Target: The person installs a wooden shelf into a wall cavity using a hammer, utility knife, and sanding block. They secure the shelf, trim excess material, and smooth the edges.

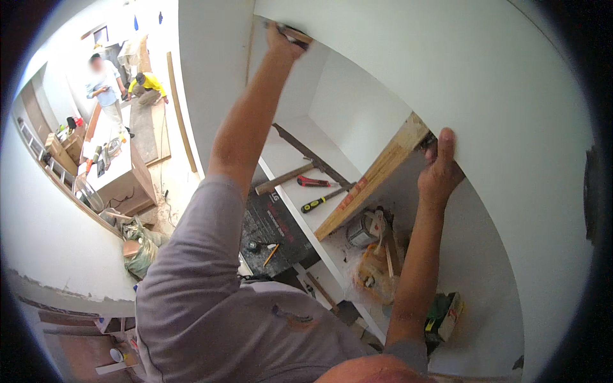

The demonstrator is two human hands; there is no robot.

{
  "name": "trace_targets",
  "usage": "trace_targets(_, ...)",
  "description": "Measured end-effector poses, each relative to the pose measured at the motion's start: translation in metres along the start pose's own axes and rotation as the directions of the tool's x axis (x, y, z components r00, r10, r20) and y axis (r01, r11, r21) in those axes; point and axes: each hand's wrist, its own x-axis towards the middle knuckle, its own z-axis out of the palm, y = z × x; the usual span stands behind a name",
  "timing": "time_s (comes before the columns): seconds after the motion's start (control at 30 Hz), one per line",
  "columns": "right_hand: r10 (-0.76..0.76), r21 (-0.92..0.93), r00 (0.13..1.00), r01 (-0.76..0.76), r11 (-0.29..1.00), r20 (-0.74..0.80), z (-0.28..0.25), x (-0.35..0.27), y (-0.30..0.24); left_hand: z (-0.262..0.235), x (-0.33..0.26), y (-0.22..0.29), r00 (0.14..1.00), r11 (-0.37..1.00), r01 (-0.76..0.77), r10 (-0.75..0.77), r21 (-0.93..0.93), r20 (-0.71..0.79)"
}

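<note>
My left hand (285, 41) is raised to the upper edge of a large white panel (396, 45). It is closed around a small dark and brown piece, too blurred to name. Farther right, my right hand (439, 167) grips the panel's edge, its thumb up against the white face and the fingers partly hidden behind. Beside those fingers, a small dark metal part shows at the end of a pale wooden board (377, 175), which slants down to a white shelf edge. On the shelf lie a hammer (287, 178), a red utility knife (316, 182) and a yellow-black screwdriver (325, 199).
Under the board stand a paint can (364, 230) and a plastic bag (375, 268). A pencil (271, 254) lies on a dark box (265, 220) below. At far left, one person (105, 83) stands and another in yellow (148, 86) crouches near a worktable (121, 179).
</note>
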Motion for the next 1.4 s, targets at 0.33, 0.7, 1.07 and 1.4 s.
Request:
trace_targets(0.33, -0.019, 0.026, 0.993, 0.022, 0.999, -0.113, -0.001, 0.002, 0.003, 0.053, -0.107, -0.069, 0.999, 0.998, -0.049, 0.049, -0.04, 0.004)
trace_targets(0.7, -0.072, -0.008, 0.997, 0.073, 0.997, 0.022, -0.005, 0.005, 0.001, 0.01, -0.043, -0.05, 0.98, 0.995, -0.089, 0.081, 0.037, 0.18)
trace_targets(1.07, -0.272, -0.267, 0.948, 0.309, 0.913, 0.167, -0.028, 0.007, 0.041, 0.009, 0.017, 0.036, 0.997, 0.989, -0.067, 0.073, 0.131, -0.041)
trace_targets(1.4, -0.039, -0.081, 0.998, 0.043, 0.996, 0.048, -0.03, 0.008, 0.044, 0.007, -0.042, -0.083, 0.994, 0.99, -0.094, 0.098, 0.106, -0.04)
